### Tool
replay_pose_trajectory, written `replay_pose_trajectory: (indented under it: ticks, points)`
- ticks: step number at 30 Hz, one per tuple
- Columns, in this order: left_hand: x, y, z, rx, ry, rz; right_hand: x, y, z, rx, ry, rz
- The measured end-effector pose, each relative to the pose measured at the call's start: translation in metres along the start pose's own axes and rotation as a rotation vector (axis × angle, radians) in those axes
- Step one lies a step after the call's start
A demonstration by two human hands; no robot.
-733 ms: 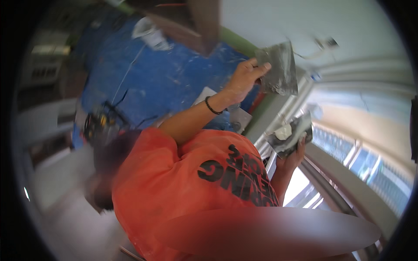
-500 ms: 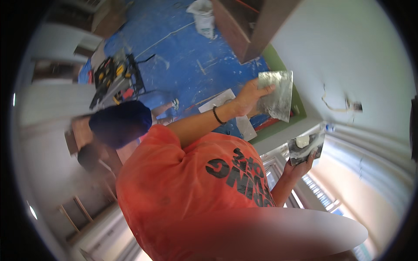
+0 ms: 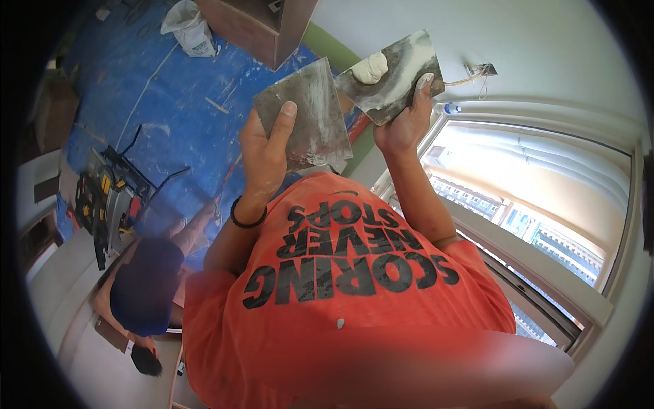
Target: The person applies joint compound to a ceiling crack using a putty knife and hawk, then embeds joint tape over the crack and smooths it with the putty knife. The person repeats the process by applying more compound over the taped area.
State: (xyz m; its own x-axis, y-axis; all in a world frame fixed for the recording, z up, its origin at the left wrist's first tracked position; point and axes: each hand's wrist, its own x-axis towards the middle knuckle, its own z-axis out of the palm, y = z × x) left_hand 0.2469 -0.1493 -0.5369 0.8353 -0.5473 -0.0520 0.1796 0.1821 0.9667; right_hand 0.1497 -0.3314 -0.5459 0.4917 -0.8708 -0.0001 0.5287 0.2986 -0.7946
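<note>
Two tools up. Head view: left hand [image 3: 266, 146], fingers clamped on a wide steel trowel [image 3: 303, 112], blade nearly bare. Right hand [image 3: 402, 123] grips the hawk [image 3: 395, 68]; white plaster lump [image 3: 371, 68] sits unspread. Spreading looks barely begun; wall [image 3: 545, 41] untouched here.

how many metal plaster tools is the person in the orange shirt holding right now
2. A broad flat trowel blade in the left hand, and a plaster board carrying a white lump in the right hand. None seem hidden.
</note>
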Motion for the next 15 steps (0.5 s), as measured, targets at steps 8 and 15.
replay_pose_trajectory:
  ticks: [8, 15]
  points:
    - [0.064, -0.015, -0.006, -0.111, -0.11, -0.168, -0.021, 0.007, 0.025, -1.015, 0.004, 0.144]
    - [0.089, 0.012, 0.076, -0.172, -0.625, 0.252, -0.052, -0.013, -0.06, -0.555, 0.375, 0.02]
